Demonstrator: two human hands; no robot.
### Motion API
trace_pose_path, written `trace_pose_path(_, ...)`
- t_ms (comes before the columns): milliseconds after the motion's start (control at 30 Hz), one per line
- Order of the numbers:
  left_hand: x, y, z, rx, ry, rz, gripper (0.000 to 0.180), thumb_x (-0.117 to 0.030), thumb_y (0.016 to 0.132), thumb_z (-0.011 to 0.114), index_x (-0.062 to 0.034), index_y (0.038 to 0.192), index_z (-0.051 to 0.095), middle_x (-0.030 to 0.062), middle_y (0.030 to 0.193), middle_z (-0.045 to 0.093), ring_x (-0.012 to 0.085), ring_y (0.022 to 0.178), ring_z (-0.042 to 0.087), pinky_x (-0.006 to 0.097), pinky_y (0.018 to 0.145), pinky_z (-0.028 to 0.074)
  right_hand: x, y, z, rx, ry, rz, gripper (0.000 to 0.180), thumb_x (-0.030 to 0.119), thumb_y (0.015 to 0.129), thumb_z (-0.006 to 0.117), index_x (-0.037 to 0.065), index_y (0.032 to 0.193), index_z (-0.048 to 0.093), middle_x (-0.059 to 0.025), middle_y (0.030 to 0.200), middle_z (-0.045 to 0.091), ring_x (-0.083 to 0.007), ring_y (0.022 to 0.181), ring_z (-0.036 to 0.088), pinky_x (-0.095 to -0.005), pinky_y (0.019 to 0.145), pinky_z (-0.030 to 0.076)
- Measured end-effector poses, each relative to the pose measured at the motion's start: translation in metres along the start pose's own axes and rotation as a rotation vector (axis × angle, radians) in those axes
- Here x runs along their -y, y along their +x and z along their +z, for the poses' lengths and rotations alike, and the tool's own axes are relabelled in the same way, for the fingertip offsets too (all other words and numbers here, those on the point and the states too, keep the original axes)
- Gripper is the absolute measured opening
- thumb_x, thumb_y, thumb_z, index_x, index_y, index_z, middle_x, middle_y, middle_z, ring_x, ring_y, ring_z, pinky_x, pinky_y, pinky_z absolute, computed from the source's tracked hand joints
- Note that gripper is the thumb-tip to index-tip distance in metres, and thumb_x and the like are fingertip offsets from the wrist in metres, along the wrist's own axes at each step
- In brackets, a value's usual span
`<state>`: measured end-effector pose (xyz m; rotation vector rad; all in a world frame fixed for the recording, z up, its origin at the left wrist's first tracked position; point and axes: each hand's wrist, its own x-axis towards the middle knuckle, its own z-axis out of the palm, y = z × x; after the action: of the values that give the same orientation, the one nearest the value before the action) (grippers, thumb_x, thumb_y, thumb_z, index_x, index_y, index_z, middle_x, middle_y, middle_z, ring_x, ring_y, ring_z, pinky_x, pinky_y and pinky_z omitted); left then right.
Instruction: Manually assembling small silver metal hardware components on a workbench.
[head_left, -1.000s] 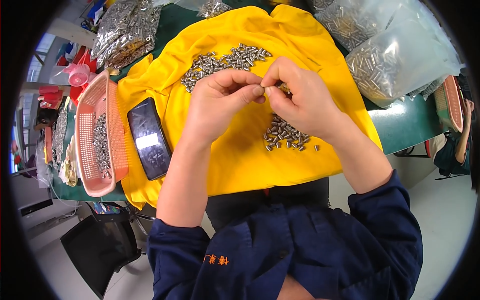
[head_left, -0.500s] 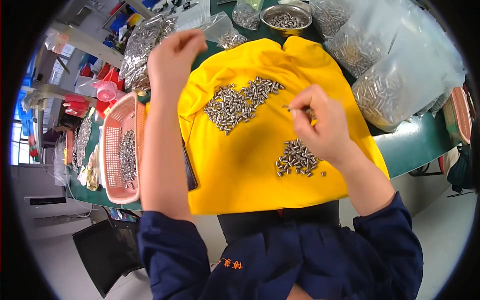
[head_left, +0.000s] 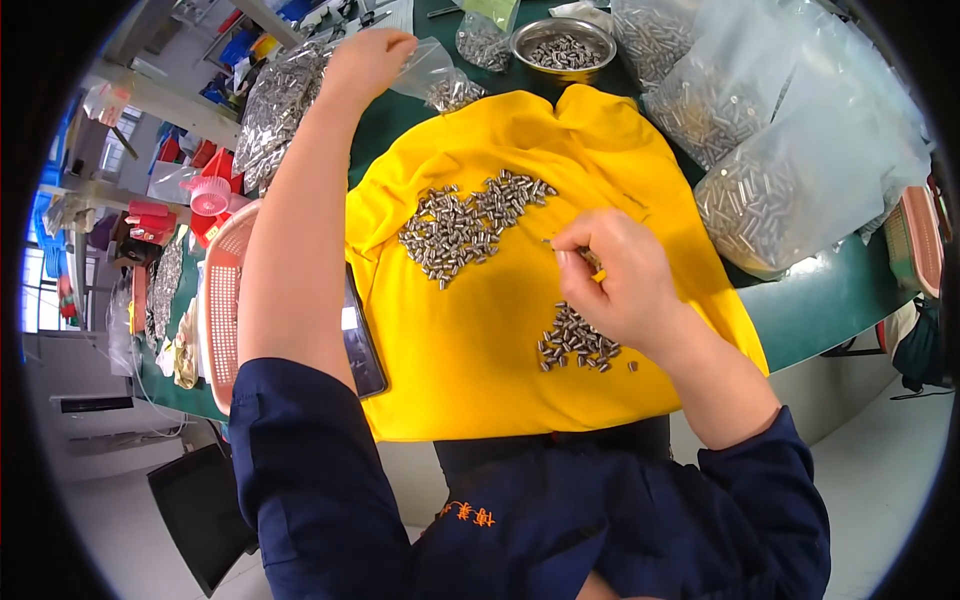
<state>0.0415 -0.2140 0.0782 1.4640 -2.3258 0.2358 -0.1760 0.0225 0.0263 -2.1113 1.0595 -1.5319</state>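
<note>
My left hand (head_left: 370,65) reaches to the far side of the table beside a clear plastic bag (head_left: 428,68). Its fingers are curled together, and whatever they hold is hidden. Above a yellow cloth (head_left: 480,370), my right hand (head_left: 622,280) pinches a small metal part (head_left: 549,241) between thumb and forefinger; more small pieces show within the curled fingers. Just below that hand lies a smaller pile of short metal cylinders (head_left: 575,340). A larger pile of similar cylinders (head_left: 455,232) spreads over the cloth's far left part.
A pink basket (head_left: 222,300) stands left, partly behind my left forearm, with a phone (head_left: 362,340) nearby. At the back are a metal bowl (head_left: 563,72) of parts and a big bag of parts (head_left: 280,115). Filled plastic bags (head_left: 750,205) crowd the right.
My left hand has reached farther away, toward the plastic bag at the back. My right hand keeps its pinch and sits slightly lower in the view. The whole view has shifted a little.
</note>
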Motion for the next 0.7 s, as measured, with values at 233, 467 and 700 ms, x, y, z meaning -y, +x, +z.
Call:
trace_pose_path(233, -0.070, -0.110, -0.020, 0.277, -0.288, 0.060, 0.024, -0.024, 0.074, 0.057, -0.0073, 0.090, 0.062, 0.0118, 0.082, 0.061, 0.0267, 0.077, 0.058, 0.032, 0.070, 0.045, -0.001, 0.003, -0.004, -0.057, 0.017, 0.067, 0.008, 0.003, 0.070, 0.053, 0.006, 0.076, 0.048, -0.0072, 0.059, 0.047, -0.0208, 0.050, 0.048, -0.0298, 0.048, 0.038)
trace_pose_path(467, -0.097, -0.166, 0.008, 0.248, -0.277, 0.109, 0.021, -0.013, 0.070, 0.059, -0.0060, 0.089, 0.060, 0.0120, 0.086, 0.058, 0.0275, 0.082, 0.055, 0.034, 0.074, 0.043, -0.003, 0.000, 0.003, 0.002, -0.002, 0.120, 0.008, 0.004, 0.071, 0.053, 0.005, 0.077, 0.048, -0.0074, 0.059, 0.048, -0.0195, 0.049, 0.047, -0.0283, 0.047, 0.038)
trace_pose_path(700, -0.086, -0.163, 0.004, 0.369, -0.321, -0.026, 0.016, -0.009, 0.070, 0.057, -0.0038, 0.084, 0.060, 0.0136, 0.083, 0.059, 0.0280, 0.081, 0.056, 0.034, 0.073, 0.043, -0.004, -0.001, 0.006, 0.045, 0.033, 0.198, 0.008, 0.008, 0.073, 0.052, 0.004, 0.078, 0.048, -0.0082, 0.058, 0.051, -0.0215, 0.051, 0.050, -0.0299, 0.049, 0.039)
